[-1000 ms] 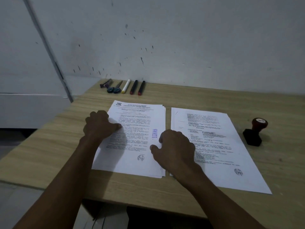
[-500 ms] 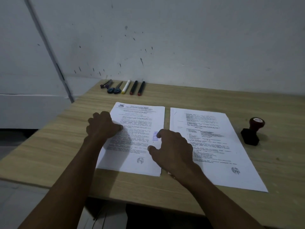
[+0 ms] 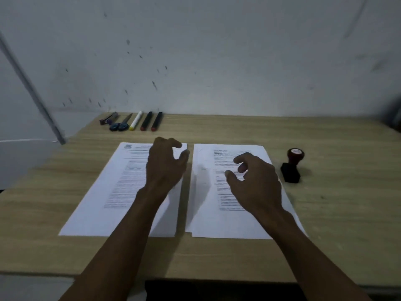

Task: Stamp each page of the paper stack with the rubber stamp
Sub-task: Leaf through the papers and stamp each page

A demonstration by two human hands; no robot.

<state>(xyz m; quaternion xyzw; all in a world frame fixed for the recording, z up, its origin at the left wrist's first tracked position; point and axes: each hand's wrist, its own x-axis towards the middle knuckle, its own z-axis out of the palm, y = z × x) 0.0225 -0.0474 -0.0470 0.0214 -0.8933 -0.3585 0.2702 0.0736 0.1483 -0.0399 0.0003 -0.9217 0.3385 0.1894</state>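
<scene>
Mid-task, by the look: two piles of printed pages lie on the desk, no stamp mark visible now. Rubber stamp stands untouched just right of the right pile. Left hand and right hand hover loosely curled, holding nothing. Behind the stamp's row, far left: one scissors, three markers.

Wooden table, scissors, three markers by wall

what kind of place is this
Probably a plain office or home desk: a light wooden table against a white wall, two stacks of printed paper, a red-handled rubber stamp, markers and scissors.
</scene>
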